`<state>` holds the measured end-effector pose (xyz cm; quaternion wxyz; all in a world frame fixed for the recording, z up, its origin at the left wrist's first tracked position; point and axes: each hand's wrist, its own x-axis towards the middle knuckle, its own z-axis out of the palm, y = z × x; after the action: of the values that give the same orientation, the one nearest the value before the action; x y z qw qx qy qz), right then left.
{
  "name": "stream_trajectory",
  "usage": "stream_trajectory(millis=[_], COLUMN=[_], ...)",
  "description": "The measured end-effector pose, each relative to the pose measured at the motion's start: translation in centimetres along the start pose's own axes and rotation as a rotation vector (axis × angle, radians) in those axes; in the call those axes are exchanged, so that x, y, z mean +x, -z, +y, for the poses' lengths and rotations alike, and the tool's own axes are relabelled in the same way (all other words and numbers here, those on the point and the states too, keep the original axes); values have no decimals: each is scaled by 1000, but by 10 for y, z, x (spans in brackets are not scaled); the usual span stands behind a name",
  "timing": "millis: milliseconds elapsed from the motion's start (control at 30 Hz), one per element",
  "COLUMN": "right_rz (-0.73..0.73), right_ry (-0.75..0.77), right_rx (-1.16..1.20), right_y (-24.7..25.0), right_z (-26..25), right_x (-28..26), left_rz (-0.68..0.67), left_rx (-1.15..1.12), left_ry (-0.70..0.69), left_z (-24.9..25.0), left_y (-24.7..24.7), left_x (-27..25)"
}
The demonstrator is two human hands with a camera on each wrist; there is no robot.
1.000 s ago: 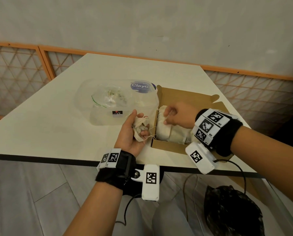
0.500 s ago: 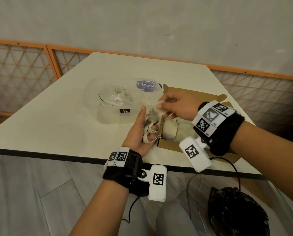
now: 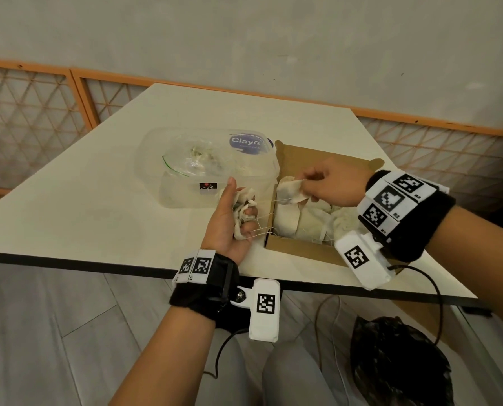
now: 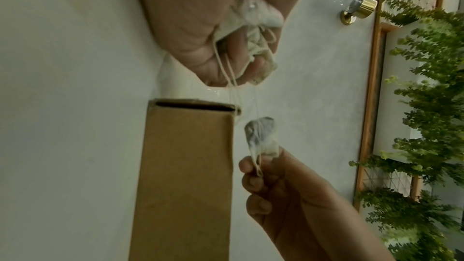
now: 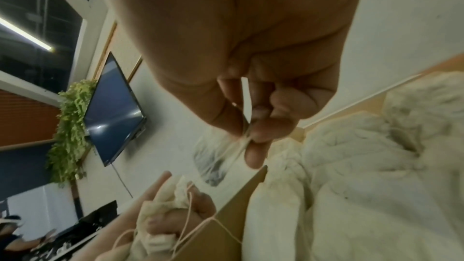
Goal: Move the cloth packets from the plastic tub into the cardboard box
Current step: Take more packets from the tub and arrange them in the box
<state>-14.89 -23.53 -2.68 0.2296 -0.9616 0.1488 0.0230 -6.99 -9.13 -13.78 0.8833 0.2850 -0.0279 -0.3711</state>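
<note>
Desk (image 3: 103, 206) carries cardboard box (image 3: 300, 247) near its front edge, plastic tub (image 3: 185, 197) touching the box's left side; more cloth packets (image 3: 311, 221) lie in the box; left hand (image 3: 225, 221) between tub and box, fingers (image 3: 251, 211) curled round bunched packets (image 3: 243, 206); right hand (image 3: 329, 186) over the box, fingers (image 5: 261, 128) pinching one packet (image 3: 291, 191); strings (image 3: 263, 203) run between the hands.

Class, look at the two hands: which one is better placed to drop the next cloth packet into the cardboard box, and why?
Right. The right hand already pinches a single packet above the cardboard box, over its left wall. The left hand grips a bunch of packets beside the box, over the table.
</note>
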Motion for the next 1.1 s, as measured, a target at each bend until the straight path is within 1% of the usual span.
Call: stream_trajectory(millis=[100, 167, 233, 300, 367, 433, 533, 600, 667, 767, 833, 900, 933, 1000, 1033, 1100], right_rz=[117, 146, 82, 23, -7, -50, -203, -232, -213, -180, -168, -125, -67, 73, 107, 92], right_ry=[-72, -122, -132, -115, -74, -24, 8, 9, -9, -79, -128, -134, -114, -22, 39, 121], right_rx=[-83, -166, -196, -202, -187, -149, -17, 22, 18, 24, 69, 71, 52, 50, 79, 124], right_y=[9, 11, 9, 8, 7, 7, 2, -5, -16, -32, -36, -35, -33, -28, -27, -29], right_z=[10, 15, 22, 25, 22, 15, 3, 1, 3, 10, 15, 15, 14, 8, 3, -11], right_x=[1, 1, 0, -1, -4, -7, -9, -5, 1, 11, 15, 15, 13, 9, 6, 2], left_rz=[8, 20, 25, 25, 27, 29, 35, 28, 19, 3, -3, -6, -7, -9, -12, -21], left_rx=[-8, -14, -21, -21, -17, -13, -24, -20, -19, -42, -49, -71, -88, -106, -96, -42], left_ry=[3, -11, -15, -9, -6, -6, -14, -10, -2, 2, 3, 13, 20, 39, 48, 58], left_z=[1, 1, 3, 3, 3, 3, 3, 2, 2, 3, 3, 4, 4, 5, 4, 2], left_y=[2, 4, 4, 4, 5, 4, 4, 5, 6, 9, 9, 7, 6, 2, 0, -1], left_x=[1, 2, 2, 2, 2, 2, 2, 3, 3, 2, 0, -1, -1, -3, -3, -4])
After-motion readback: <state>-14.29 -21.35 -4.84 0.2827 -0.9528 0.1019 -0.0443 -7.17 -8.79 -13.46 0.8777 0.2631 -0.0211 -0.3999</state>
